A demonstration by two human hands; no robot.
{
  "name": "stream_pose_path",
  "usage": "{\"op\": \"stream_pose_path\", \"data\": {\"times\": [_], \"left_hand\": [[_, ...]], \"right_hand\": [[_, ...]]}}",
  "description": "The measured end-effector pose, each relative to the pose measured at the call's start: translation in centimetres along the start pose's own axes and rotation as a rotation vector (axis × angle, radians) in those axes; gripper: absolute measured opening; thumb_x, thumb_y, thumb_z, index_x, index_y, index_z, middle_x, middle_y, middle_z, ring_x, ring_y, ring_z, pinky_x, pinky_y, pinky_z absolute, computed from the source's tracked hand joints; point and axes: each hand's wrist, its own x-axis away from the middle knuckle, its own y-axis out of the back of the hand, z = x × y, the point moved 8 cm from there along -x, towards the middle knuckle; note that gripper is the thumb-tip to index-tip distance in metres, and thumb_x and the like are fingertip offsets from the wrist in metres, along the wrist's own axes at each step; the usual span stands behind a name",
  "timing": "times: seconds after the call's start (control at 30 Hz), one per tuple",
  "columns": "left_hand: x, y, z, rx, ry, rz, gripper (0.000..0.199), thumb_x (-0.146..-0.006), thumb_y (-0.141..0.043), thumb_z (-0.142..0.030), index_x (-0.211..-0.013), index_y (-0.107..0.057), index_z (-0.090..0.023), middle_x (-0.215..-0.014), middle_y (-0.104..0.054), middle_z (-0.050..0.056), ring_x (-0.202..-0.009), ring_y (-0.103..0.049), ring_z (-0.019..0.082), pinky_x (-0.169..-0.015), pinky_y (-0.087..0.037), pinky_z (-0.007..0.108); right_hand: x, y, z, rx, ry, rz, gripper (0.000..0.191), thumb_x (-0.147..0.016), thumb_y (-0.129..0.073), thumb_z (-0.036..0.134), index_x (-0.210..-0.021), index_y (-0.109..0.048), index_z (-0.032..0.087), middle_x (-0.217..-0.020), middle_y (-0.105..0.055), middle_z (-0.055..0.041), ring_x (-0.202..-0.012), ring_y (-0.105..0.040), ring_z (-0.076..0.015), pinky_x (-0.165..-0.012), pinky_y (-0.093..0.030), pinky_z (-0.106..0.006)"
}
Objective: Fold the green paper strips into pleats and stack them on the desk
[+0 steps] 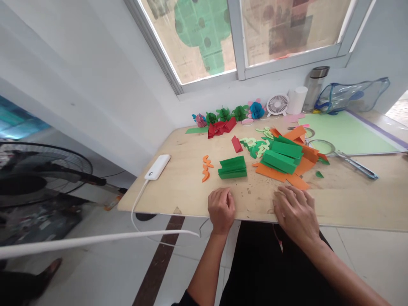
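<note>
My left hand [221,209] rests as a loose fist at the table's front edge, with nothing visible in it. Just beyond it stands a pleated piece of green paper [232,168]. To its left lie small wavy orange paper cutouts [206,169]. My right hand [296,211] lies on the table edge, palm down, its fingers stretched forward and slightly bent. Close ahead of those fingers is a pile of folded green paper [283,156] on top of orange paper strips [299,182]. Pale green cutouts [263,147] are scattered left of the pile.
Paper figures [224,114] line the wall beside red folded paper [221,127], a small fan [277,104] and a bottle [316,87]. Right of the pile lie a utility knife [358,165] and a green sheet [366,131]. A white power bank [157,167] with a cable sits left.
</note>
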Motion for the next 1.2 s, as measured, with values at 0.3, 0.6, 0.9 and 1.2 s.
{"op": "stream_pose_path", "data": {"times": [0.3, 0.6, 0.9, 1.2], "left_hand": [[0.0, 0.0, 0.1, -0.003, -0.007, 0.001, 0.023, -0.089, -0.046, -0.015, -0.096, -0.068, -0.016, -0.087, -0.071, 0.010, -0.090, -0.065, 0.023, -0.085, -0.047, 0.038], [0.1, -0.1, 0.1, 0.002, -0.027, 0.009, 0.022, -0.088, -0.046, -0.014, -0.095, -0.068, -0.016, -0.086, -0.071, 0.010, -0.090, -0.066, 0.024, -0.085, -0.047, 0.038], [0.1, 0.0, 0.4, 0.034, -0.028, 0.001, 0.023, -0.089, -0.046, -0.017, -0.098, -0.068, -0.018, -0.087, -0.071, 0.010, -0.090, -0.067, 0.023, -0.084, -0.048, 0.038], [0.0, 0.1, 0.4, 0.066, -0.063, -0.015, 0.019, -0.090, -0.049, -0.016, -0.099, -0.066, -0.017, -0.088, -0.071, 0.009, -0.091, -0.066, 0.023, -0.086, -0.048, 0.037]], "right_hand": [[0.0, -0.2, -0.2, -0.016, -0.051, 0.039, 0.015, -0.090, -0.053, 0.025, -0.098, -0.065, 0.018, -0.112, -0.068, -0.0077, -0.110, -0.054, -0.0267, -0.099, -0.031, -0.043], [-0.1, -0.4, -0.2, -0.027, -0.057, 0.045, 0.015, -0.090, -0.052, 0.024, -0.097, -0.064, 0.019, -0.110, -0.068, -0.0078, -0.110, -0.053, -0.0264, -0.100, -0.030, -0.043], [-0.1, -0.6, -0.3, -0.051, -0.070, 0.109, 0.016, -0.092, -0.049, 0.023, -0.099, -0.063, 0.020, -0.109, -0.067, -0.0081, -0.110, -0.052, -0.0264, -0.097, -0.031, -0.044], [-3.1, -3.9, -1.0, 0.020, -0.056, 0.400, 0.023, -0.093, -0.046, 0.031, -0.109, -0.061, 0.024, -0.116, -0.063, -0.0092, -0.101, -0.050, -0.0262, -0.084, -0.032, -0.041]]}}
